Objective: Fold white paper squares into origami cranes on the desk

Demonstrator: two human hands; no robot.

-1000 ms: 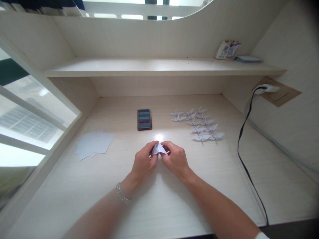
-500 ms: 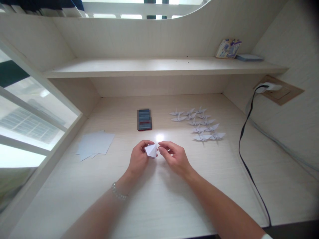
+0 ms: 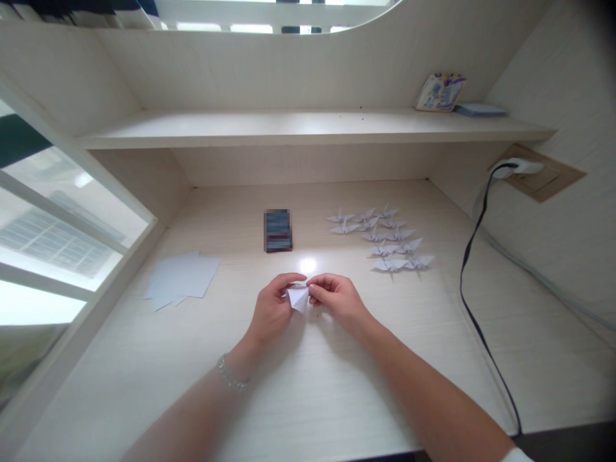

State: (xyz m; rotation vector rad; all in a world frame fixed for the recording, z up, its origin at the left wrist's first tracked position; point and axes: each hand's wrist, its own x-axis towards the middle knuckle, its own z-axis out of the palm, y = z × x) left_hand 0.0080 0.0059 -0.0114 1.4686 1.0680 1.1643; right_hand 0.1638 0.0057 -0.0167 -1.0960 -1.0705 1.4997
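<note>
A small folded piece of pale paper (image 3: 298,297) sits between both my hands, just above the middle of the desk. My left hand (image 3: 273,311) pinches its left side with thumb and fingers closed. My right hand (image 3: 337,300) pinches its right edge, fingers curled. A bead bracelet (image 3: 230,377) circles my left wrist. Several finished paper cranes (image 3: 385,237) lie in rows to the right of my hands. A loose stack of pale paper sheets (image 3: 183,279) lies to the left.
A phone (image 3: 278,230) lies flat behind my hands. A black cable (image 3: 474,256) runs from a wall plug (image 3: 517,169) down the desk's right side. A shelf (image 3: 308,127) above holds a small packet (image 3: 439,92). A window frame (image 3: 72,212) borders the left.
The paper was held by both hands, then by my left hand alone half a second ago. My right hand has now come back and pinched it again.
</note>
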